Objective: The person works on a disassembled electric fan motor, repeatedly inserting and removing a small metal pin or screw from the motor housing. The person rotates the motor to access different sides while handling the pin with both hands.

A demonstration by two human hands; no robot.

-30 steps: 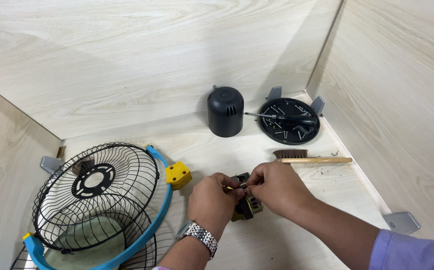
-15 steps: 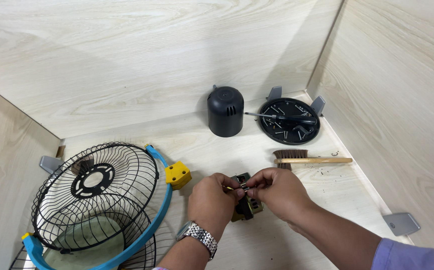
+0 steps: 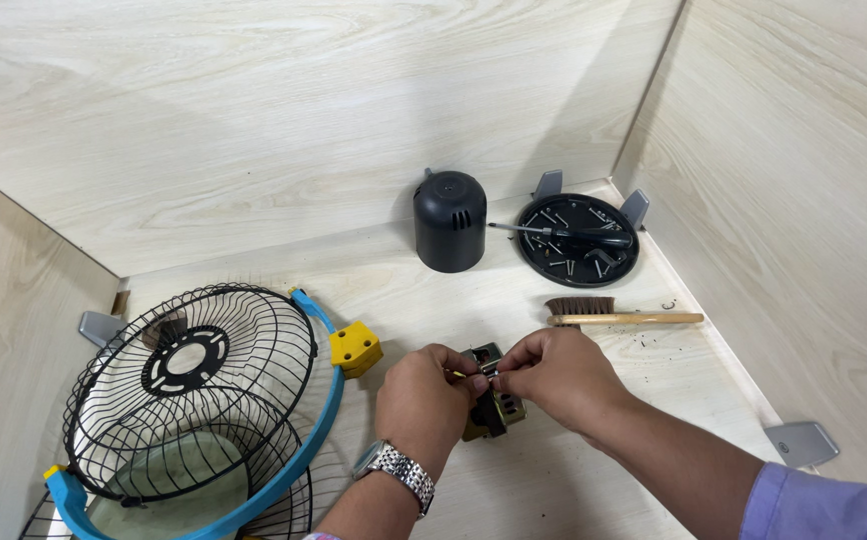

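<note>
Fan guard [image 3: 189, 400] sits far to your left, black motor cover [image 3: 450, 221] and brush [image 3: 619, 313] beyond. Your left hand [image 3: 426, 405] and right hand [image 3: 559, 377] pinch the small motor [image 3: 494, 405] from either side; it rests on the table between them.

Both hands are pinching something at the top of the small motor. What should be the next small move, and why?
Probably a gentle pull or twist of the small part pinched at the top of the motor. The left hand and right hand both meet there with fingertips closed on it, and the motor rests on the table. What exactly they pinch is too small to tell.
</note>
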